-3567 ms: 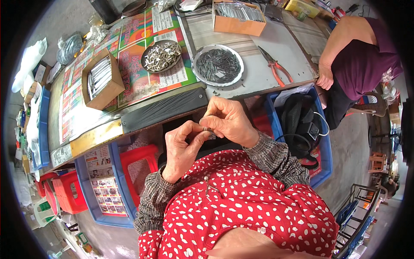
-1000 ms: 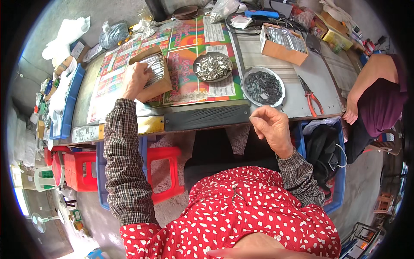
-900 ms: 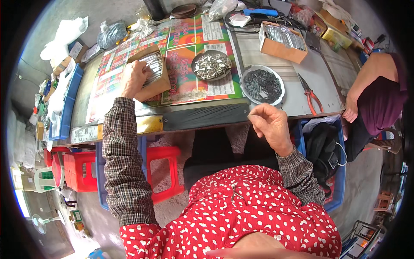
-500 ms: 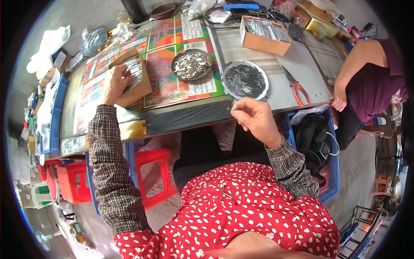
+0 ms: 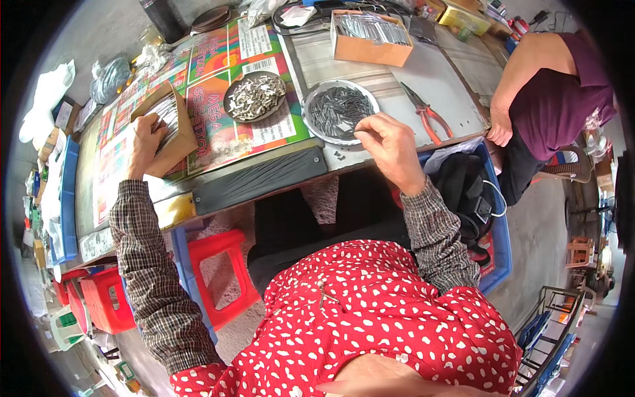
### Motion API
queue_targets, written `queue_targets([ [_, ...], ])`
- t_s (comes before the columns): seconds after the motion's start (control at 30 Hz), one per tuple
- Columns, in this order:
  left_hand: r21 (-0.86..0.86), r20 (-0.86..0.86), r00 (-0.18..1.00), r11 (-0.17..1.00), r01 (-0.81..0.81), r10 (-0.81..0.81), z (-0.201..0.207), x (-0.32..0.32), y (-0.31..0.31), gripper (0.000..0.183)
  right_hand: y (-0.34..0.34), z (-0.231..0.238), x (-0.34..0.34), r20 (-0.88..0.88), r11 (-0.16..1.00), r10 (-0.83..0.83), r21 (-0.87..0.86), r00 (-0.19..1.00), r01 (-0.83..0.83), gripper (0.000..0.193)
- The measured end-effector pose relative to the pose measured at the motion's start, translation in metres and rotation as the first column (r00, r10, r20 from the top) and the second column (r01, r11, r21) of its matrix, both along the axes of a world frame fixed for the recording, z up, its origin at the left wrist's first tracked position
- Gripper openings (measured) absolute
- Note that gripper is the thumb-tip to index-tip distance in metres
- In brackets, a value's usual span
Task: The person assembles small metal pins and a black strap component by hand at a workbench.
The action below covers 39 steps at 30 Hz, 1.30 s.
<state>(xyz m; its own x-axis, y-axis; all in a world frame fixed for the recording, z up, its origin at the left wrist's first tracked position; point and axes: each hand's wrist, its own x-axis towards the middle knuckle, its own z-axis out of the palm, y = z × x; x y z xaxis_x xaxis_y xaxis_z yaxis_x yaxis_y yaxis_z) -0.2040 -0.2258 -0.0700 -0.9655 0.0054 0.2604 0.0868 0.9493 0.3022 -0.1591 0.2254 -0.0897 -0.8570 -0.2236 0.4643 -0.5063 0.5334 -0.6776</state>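
My left hand [image 5: 144, 142] is at a small open cardboard box [image 5: 180, 147] holding thin, pale metallic strips [image 5: 168, 114]. Its fingers curl closed over the box's left part, and whatever they grip is hidden. At the right front of a white bowl [image 5: 374, 99] filled with small dark slender pieces [image 5: 337, 111], my right hand [image 5: 391, 147] has thumb and forefinger pressed together. Anything in that pinch is too small to make out. Between the hands sits a dark round dish [image 5: 229, 104] of short silvery pieces [image 5: 255, 96].
Red-handled pliers [image 5: 428, 116] lie right of the bowl. Behind stands another cardboard box [image 5: 370, 49] of metallic strips. A blue crate [image 5: 496, 261] with dark bags is below the table's right edge. Another person's hand [image 5: 501, 126] rests at the table's right corner.
My right hand has moved from in front of the table edge to the white bowl's front rim. My left hand stays at its box. The whole view has shifted somewhat.
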Motion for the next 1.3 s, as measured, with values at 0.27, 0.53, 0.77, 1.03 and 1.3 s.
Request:
queue_targets([
  [0.27, -0.009, -0.291, 0.953, 0.996, -0.088, 0.082, 0.005, 0.012, 0.014, 0.012, 0.001, -0.003, -0.014, -0.243, 0.954, 0.036, 0.298, 0.969, 0.039, 0.005],
  [0.53, 0.36, -0.425, 0.857, 0.923, -0.134, 0.291, 0.019, 0.063, 0.067, 0.013, -0.002, -0.005, -0.025, -0.288, 0.904, 0.122, 0.428, 0.95, 0.013, 0.001],
  [0.77, 0.554, -0.319, 0.936, 0.83, 0.056, 0.15, 0.004, 0.105, 0.123, 0.009, -0.003, -0.004, -0.033, -0.272, 0.863, 0.175, 0.504, 0.946, -0.014, 0.003],
  [1.03, 0.884, -0.035, 0.999, 0.468, 0.02, 0.023, -0.007, 0.147, 0.174, 0.01, -0.007, -0.003, -0.054, -0.259, 0.807, 0.313, 0.58, 0.914, -0.112, 0.008],
  [1.3, 0.984, -0.008, 0.989, 0.176, 0.034, -0.149, 0.0, 0.163, 0.207, 0.011, -0.001, 0.0, -0.046, -0.166, 0.903, 0.214, 0.408, 0.963, -0.131, 0.009],
])
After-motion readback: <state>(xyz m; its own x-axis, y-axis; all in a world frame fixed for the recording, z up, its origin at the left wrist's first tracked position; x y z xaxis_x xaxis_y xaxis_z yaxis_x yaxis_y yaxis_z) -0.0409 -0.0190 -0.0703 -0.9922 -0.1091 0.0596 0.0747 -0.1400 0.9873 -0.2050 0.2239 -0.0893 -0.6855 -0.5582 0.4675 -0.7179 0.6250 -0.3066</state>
